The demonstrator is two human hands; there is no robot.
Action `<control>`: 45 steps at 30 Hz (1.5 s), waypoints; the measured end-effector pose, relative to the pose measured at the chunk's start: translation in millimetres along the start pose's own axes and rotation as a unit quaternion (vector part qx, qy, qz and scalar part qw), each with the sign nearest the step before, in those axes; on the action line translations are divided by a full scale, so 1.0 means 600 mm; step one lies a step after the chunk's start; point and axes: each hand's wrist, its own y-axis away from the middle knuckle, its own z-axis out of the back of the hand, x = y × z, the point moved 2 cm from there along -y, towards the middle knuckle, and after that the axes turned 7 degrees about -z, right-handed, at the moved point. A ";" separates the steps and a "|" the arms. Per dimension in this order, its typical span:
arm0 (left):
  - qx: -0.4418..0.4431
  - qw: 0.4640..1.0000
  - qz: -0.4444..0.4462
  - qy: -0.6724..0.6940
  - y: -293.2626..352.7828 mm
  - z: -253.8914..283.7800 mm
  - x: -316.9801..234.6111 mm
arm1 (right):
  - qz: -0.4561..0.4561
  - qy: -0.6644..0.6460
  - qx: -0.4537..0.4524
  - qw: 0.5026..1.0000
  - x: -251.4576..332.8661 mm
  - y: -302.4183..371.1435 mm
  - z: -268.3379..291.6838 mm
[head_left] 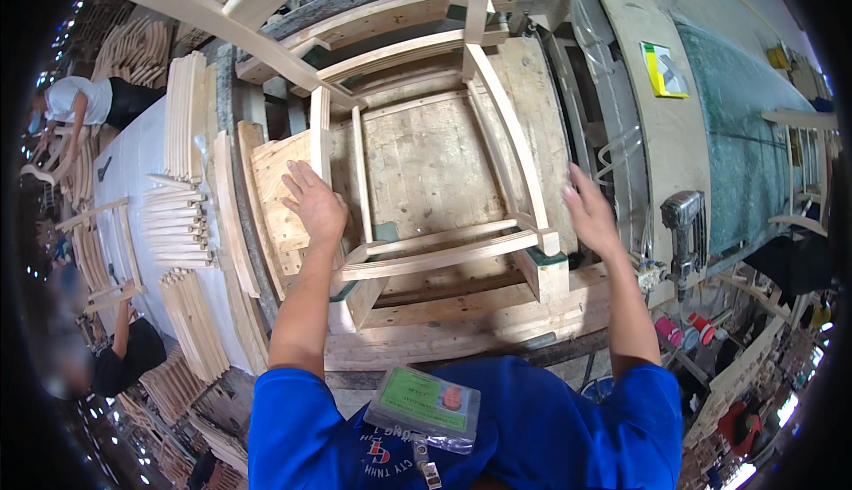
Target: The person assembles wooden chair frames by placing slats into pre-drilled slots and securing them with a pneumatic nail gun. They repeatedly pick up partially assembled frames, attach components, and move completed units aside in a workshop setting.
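In front of me a pale wooden chair frame (444, 256) lies in a wooden jig (417, 323), its long back posts reaching away to the far side. My left hand (315, 206) is open beside the frame's left side, fingers stretched out and the palm against or very near the wood; the exact contact is hard to see. Off the frame's right side, my right hand (589, 210) hangs with its fingers extended and nothing in them. It is slightly blurred and appears apart from the frame. Dark green pads (548, 257) sit on the jig's blocks under the frame.
At the left, a covered table (124, 215) bears stacks of wooden sticks (182, 224). A nail gun (683, 233) hangs at the right, near a yellow-and-white packet (666, 71) on a board. Two people (84, 104) work at the far left. Clear hoses (612, 153) run along the jig's right side.
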 end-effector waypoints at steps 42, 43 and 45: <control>-0.050 0.999 0.013 -0.003 0.000 -0.016 0.025 | -0.225 0.516 -0.117 0.818 -0.137 0.284 0.176; -0.043 0.999 0.011 -0.006 -0.002 -0.016 0.023 | -0.229 0.509 -0.127 0.820 -0.134 0.291 0.171; -0.047 0.999 0.013 -0.022 -0.006 -0.013 0.021 | -0.190 0.489 -0.168 0.835 -0.126 0.309 0.154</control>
